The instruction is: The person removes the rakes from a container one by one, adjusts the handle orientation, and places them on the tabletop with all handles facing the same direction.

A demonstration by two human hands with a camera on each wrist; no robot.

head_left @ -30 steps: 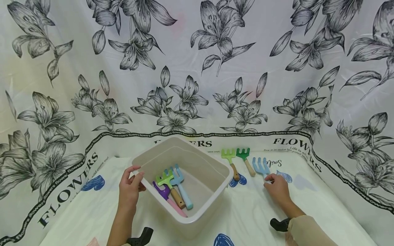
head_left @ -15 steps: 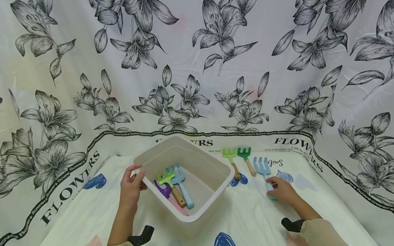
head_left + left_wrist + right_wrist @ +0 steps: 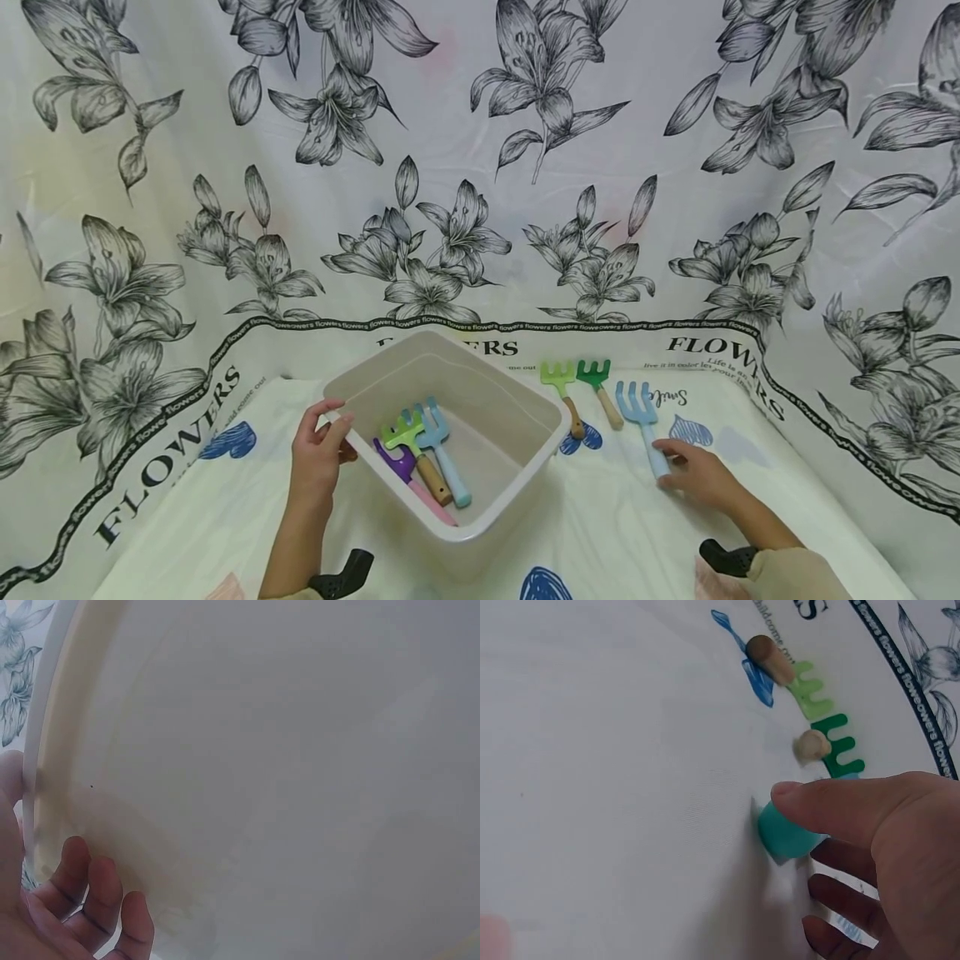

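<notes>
My left hand (image 3: 318, 454) grips the left rim of a beige plastic bin (image 3: 487, 529), thumb on one side of the wall and fingers on the other. Close up in the left wrist view, curled fingers (image 3: 105, 889) lie against the wall. My right hand (image 3: 697, 473) pinches the handle of a light blue toy hand rake (image 3: 637, 408) that lies on the cloth, tines pointing away. In the right wrist view the thumb lies on the handle's teal end (image 3: 787, 831). Inside the bin are a green rake (image 3: 407, 433), a blue rake (image 3: 446, 467) and a purple-and-pink tool (image 3: 416, 487).
Left of the held rake lie a light green rake (image 3: 558, 379) and a dark green rake (image 3: 596, 375), both with wooden handles. A white printed cloth (image 3: 615, 533) covers the table, and a flowered curtain (image 3: 517, 283) rises behind.
My right hand has slid from near the tines down toward the handle's end. The blue rake lies in nearly the same place. The left hand and bin have stayed put.
</notes>
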